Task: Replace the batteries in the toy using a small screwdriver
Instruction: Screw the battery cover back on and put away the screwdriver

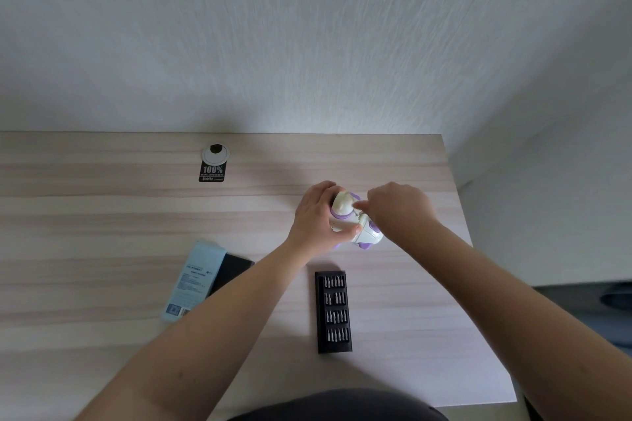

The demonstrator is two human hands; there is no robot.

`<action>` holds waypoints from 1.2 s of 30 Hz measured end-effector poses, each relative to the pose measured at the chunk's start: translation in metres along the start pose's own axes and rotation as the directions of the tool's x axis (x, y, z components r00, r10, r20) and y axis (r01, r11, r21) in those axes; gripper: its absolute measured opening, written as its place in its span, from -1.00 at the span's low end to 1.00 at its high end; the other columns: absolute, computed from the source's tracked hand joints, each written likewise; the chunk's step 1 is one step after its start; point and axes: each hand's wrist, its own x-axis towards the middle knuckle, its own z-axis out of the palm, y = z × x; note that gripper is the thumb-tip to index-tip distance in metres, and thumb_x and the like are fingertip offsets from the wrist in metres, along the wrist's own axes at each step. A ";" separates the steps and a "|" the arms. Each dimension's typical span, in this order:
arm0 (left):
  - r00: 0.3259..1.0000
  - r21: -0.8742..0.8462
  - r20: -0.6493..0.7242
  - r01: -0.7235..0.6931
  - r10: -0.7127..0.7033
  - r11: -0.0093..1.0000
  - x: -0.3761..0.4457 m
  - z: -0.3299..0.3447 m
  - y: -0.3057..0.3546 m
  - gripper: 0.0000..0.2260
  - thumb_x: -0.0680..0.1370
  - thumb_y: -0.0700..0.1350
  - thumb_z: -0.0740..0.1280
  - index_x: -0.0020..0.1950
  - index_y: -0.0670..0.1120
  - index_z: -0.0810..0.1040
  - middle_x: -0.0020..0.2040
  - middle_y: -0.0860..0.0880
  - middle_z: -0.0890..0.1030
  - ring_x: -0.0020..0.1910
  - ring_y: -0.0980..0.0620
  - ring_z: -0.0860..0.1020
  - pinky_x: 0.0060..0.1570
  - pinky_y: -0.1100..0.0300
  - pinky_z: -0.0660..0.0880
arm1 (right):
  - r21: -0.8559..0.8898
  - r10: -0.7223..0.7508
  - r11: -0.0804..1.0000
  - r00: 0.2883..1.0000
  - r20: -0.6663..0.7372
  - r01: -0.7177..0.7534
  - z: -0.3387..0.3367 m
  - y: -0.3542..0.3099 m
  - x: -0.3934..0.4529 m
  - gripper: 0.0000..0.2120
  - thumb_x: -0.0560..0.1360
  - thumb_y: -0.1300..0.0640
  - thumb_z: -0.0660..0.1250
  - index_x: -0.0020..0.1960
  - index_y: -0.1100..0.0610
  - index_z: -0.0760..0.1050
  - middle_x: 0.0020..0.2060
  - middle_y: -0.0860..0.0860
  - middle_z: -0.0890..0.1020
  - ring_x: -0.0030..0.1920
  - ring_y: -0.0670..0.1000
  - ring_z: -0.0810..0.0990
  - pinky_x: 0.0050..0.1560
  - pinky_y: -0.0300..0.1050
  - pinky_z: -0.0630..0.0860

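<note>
A small white and purple toy point(366, 232) lies on the wooden table point(102, 215), right of centre. My left hand point(316, 219) grips its body from the left, thumb across the front. My right hand point(400, 208) is closed over the toy's right side, fingertips pressed at its middle; whether a screwdriver is in it is hidden. A black tray of several screwdriver bits point(333, 311) lies open nearer to me, below the toy.
A pale blue sleeve point(193, 280) lies over a black case point(232, 272) at the left. A round cable grommet point(215, 152) with a black sticker point(212, 173) sits near the wall. The table's right edge point(478, 267) runs close beside the toy.
</note>
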 end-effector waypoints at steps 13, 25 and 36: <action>0.996 0.030 0.048 0.067 -0.069 0.997 0.002 0.004 -0.007 -0.40 0.24 0.21 0.41 0.24 0.09 0.42 0.30 0.15 0.36 0.36 0.13 0.25 0.36 0.11 0.27 | -0.051 -0.058 0.997 0.996 -0.069 0.054 0.002 -0.008 0.002 -0.81 0.45 0.16 0.40 -0.13 0.09 0.36 -0.38 -0.04 0.32 -0.32 0.05 0.42 -0.35 -0.15 0.33; 1.000 -0.008 -0.003 -0.027 0.027 1.000 -0.003 -0.005 0.006 -0.43 0.29 0.02 0.54 0.08 0.42 0.30 0.11 0.31 0.33 0.28 0.13 0.33 0.31 0.16 0.27 | 0.119 0.046 0.992 0.999 -0.010 -0.045 0.011 0.011 -0.012 -0.74 0.62 0.04 0.13 -0.19 0.12 0.42 -0.29 0.01 0.45 -0.23 0.09 0.47 -0.22 -0.13 0.38; 0.980 -0.040 0.201 -0.001 0.009 0.999 0.002 -0.016 0.002 -0.55 0.31 0.14 0.41 0.12 0.40 0.32 0.16 0.48 0.25 0.41 0.26 0.12 0.38 0.31 0.06 | 0.838 0.170 0.544 0.973 -0.153 0.037 0.045 0.042 -0.060 -0.81 0.56 0.15 0.26 0.09 0.01 0.61 -0.17 -0.13 0.66 -0.22 -0.16 0.63 -0.27 -0.39 0.44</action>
